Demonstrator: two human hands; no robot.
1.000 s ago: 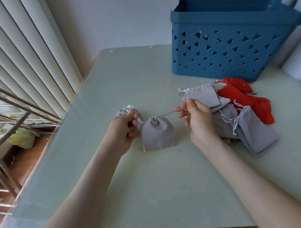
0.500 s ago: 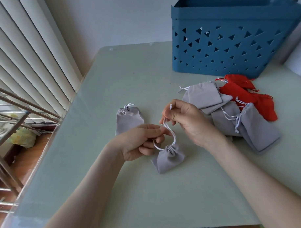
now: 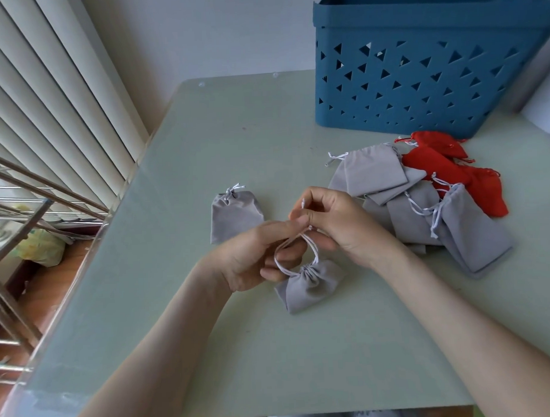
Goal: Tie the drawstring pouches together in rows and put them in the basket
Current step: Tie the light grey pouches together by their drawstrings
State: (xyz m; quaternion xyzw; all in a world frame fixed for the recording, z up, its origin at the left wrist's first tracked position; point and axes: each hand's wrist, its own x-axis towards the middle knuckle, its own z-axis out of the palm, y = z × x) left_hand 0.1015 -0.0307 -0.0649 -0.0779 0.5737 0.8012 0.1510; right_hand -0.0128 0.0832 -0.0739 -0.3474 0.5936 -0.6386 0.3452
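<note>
Sitting at the back right corner of the pale green table [image 3: 210, 351], the big blue plastic basket [image 3: 419, 78] waits. The left hand [image 3: 253, 259] has dropped the flat grey cloth pouch [image 3: 236, 219]. Now it and the right hand [image 3: 339, 224] work the bunched grey pouch [image 3: 310, 288] mid-table, pinching its white cord [image 3: 282, 264], which looks ready for tying.

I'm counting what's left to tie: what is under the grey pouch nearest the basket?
A second grey pouch shows beneath the grey pouch nearest the basket, its edge and corner sticking out toward the red pouches. The rest of it, and anything else below, is covered.
</note>
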